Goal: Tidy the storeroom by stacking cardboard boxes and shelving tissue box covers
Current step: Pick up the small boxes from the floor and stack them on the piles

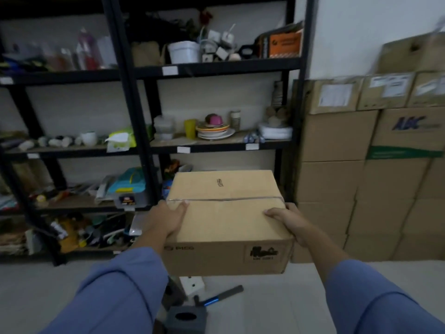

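Box in the air, folks: a taped cardboard box (228, 220) is held out in front of the black shelving rack (134, 116), level with its lower shelves and clear of the floor. The left hand (166, 220) clamps the box's left edge, thumb laid over the top by the tape seam, fingers wrapped down the side. The right hand (286, 219) mirrors it on the right edge, thumb on top, fingers curled round out of sight. Both grips are closed on cardboard, with blue sleeves (115, 292) reaching in from below. The top face sits level, a tape strip runs across it, and there are printed marks on the near side.

Just beside the rack, on its right, rises a wall of stacked cartons (337, 165), brown, some with white labels. On the floor in front of the rack, below the carried box, a dark grey tissue box cover (186, 320) sits upright with its oval slot facing up. Near it, closer to the rack, lie a white block (192, 284) and a tool with a blue handle (219, 296). On the rack's middle shelf sit a pile of plates (214, 132) and a yellow cup (190, 128); one shelf up, a white tub (184, 51).
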